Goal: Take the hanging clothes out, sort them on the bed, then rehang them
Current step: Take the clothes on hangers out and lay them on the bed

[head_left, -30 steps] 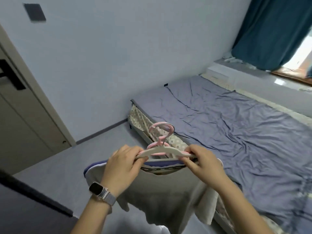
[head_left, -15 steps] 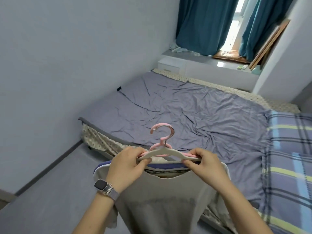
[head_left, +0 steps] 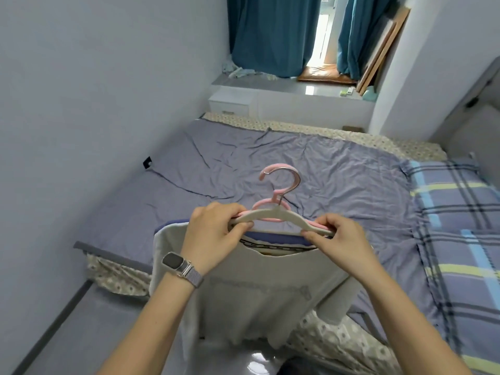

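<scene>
Head cam has swung round a fair bit compared to a second ago: back then you could see a door on the left and only a corner of the bed, now the whole bed (head_left: pixel 311 169) is spread out ahead, with the curtains (head_left: pixel 273 33) and a window gap at the far end. The hands and the clothes sit in pretty much the same spot in the shot, same grip as before.

Going left to right: the left hand (head_left: pixel 213 239), with a watch (head_left: pixel 177 262) on the wrist, has its thumb and fingers curled round the left arm of the hangers (head_left: pixel 278 215). It's a white one in front and a pink one stacked right behind it, with the pink hook sticking up in the middle. The right hand (head_left: pixel 341 239) is pinching the right arm of the same hangers between thumb and fingertips. So both hands are clamped on, a little way apart, one at each end.

A grey t-shirt (head_left: pixel 259 299) hangs down from the hangers, with a blue collar edge of another garment peeking out behind it. The bundle is held up in the air over the near edge of the bed, not touching it. A plaid blanket (head_left: pixel 457 226) lies on the right side of the bed.
</scene>
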### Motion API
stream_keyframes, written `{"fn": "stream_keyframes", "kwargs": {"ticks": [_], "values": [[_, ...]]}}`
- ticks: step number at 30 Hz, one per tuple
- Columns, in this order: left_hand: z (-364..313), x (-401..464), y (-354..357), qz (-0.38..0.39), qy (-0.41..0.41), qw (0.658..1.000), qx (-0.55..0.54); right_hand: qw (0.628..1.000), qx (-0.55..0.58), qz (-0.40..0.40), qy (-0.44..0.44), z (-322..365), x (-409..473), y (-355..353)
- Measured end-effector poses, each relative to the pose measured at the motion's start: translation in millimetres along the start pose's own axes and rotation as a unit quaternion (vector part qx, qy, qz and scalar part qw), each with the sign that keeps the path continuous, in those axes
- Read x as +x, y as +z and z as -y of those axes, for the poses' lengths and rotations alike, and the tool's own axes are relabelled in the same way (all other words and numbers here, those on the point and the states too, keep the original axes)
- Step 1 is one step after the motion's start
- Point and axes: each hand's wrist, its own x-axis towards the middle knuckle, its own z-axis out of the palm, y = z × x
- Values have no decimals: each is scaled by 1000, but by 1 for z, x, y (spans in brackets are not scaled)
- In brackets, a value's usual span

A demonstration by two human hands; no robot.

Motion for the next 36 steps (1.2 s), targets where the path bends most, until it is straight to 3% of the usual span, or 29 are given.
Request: {"fn": "stream_keyframes", "kwargs": {"ticks": [7,12,14,20,24,26,29,30,33,36], "values": [[29,103,41,-12,30,999,4,1000,-17,-15,17,-12,103,6],[60,169,80,-109,10,994,25,999,7,-28,32,-45,217,3],[78,194,94,-115,-15,993,12,999,18,-9,35,-59,275,0],[138,238,182,24,-164,982,-92,991,-8,113,69,-112,409,57],[166,254,240,117,-215,964,-104,985,-26,133,106,-165,470,122],[179,257,262,153,-225,958,-92,982,-89,127,112,-193,494,150],[193,254,290,156,-240,953,-95,930,-352,87,61,-235,515,188],[199,250,300,151,-239,954,-99,915,-390,87,62,-248,517,199],[210,237,315,163,-257,947,-103,898,-392,158,120,-275,504,237],[216,220,322,170,-273,942,-101,884,-379,253,108,-280,462,267]]}}
